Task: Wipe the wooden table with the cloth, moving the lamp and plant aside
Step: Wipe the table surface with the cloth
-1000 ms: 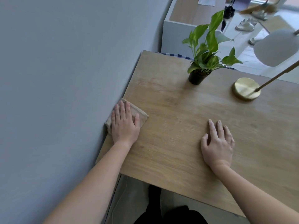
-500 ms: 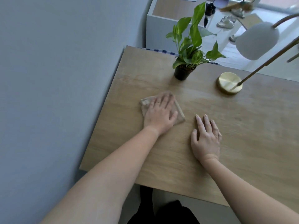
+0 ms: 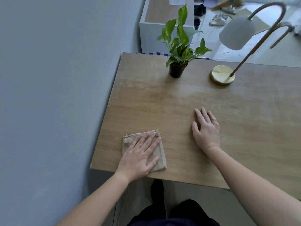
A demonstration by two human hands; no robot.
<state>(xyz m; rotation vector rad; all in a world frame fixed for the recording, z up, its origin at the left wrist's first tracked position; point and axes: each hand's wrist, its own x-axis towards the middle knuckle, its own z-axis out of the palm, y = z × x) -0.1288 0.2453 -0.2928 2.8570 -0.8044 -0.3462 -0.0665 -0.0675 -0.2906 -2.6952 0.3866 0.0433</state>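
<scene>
A folded beige cloth (image 3: 160,156) lies on the wooden table (image 3: 179,103) near its front left corner. My left hand (image 3: 140,155) presses flat on the cloth with straight fingers. To the right, my right hand (image 3: 206,129) rests flat on the bare wood, fingers straight. At the table's far side stands a green plant in a small black pot (image 3: 176,71). Right of it is the lamp, with a round brass base (image 3: 222,75), a slanted brass stem and a white shade (image 3: 236,32) hanging over the far edge.
A grey wall (image 3: 57,95) runs along the table's left edge. Behind the table stands a white cabinet with a wooden top (image 3: 156,15). Shoes and slippers (image 3: 218,20) lie on the floor beyond. My legs are under the front edge.
My left hand slid the cloth from the left edge to the table's middle, then back toward the front left corner. My right hand stayed flat in place.
</scene>
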